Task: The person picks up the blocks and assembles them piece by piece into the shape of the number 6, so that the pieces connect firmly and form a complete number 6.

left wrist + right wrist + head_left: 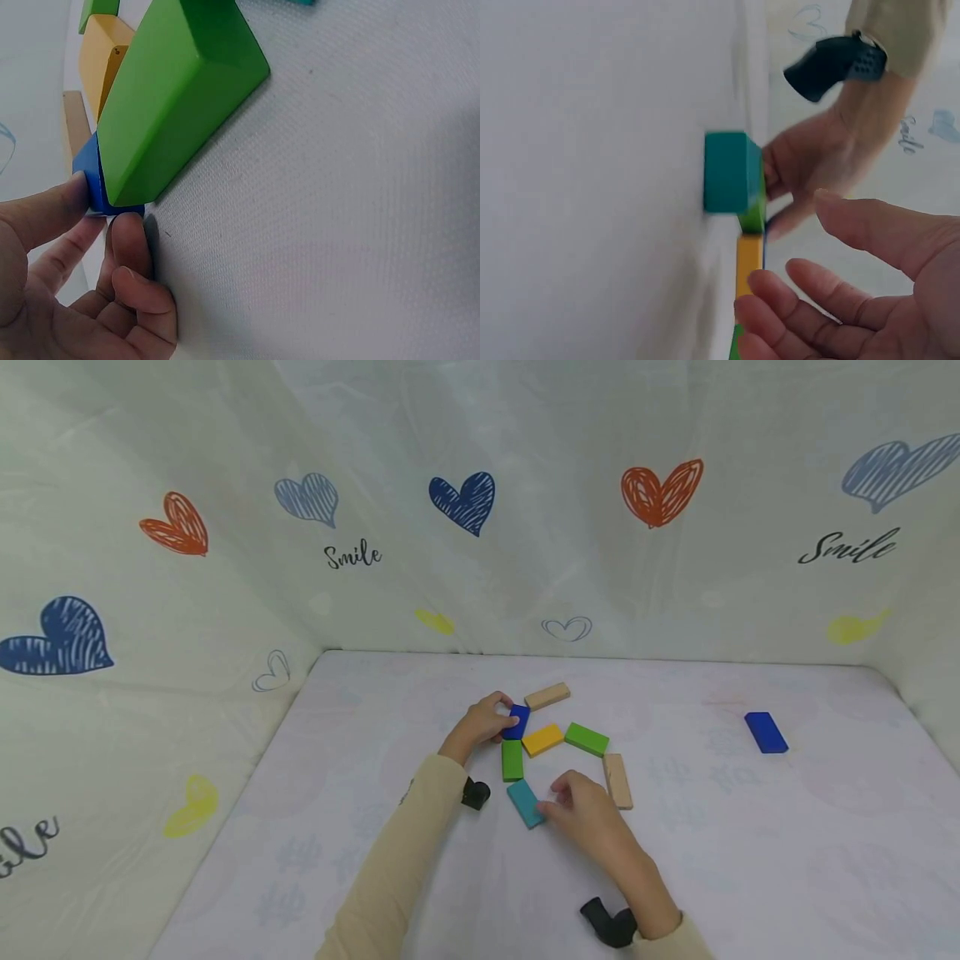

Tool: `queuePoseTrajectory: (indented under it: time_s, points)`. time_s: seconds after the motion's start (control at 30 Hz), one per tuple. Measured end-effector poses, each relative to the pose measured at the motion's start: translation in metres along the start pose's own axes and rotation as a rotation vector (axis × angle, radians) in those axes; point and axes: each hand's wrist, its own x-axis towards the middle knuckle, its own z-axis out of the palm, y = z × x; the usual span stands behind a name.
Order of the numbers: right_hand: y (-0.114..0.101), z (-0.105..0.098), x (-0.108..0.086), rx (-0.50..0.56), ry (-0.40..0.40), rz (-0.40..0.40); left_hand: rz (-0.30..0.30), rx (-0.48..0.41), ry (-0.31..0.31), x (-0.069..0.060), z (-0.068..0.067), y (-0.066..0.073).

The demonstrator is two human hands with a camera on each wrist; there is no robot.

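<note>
Where the left grip [478,724] pinches between thumb and fingers: one blue block [517,722], end against a green block [512,761], held by its sides presumably to keep that joint true. Right grip [588,817]: fingers spread, holding nothing. Just beside it: one teal block [522,802], apparently angled off the green block for a bend.

The left-wrist view crops the teal block [303,1] at one o'clock, and the right-wrist view crops the right hand [881,304] at four and a green block [736,343] at six.
</note>
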Motion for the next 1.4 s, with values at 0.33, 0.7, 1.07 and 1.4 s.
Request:
queuePoseTrajectory:
  time_s: [0.33,0.7,1.07,1.4]
  points:
    - [0.020,-0.032,0.005,0.020,0.133,-0.030,0.006,0.010,-0.008,0.000,-0.001,0.000]
    - [0.077,-0.073,0.010,0.029,0.258,0.044,0.004,0.014,-0.007,0.001,-0.001,0.000]
    - [0.112,-0.109,0.005,0.133,0.294,0.285,-0.010,0.017,-0.004,0.000,-0.001,0.000]
    - [0.146,-0.132,-0.003,0.232,0.343,0.560,-0.009,0.020,-0.004,0.002,-0.001,-0.001]
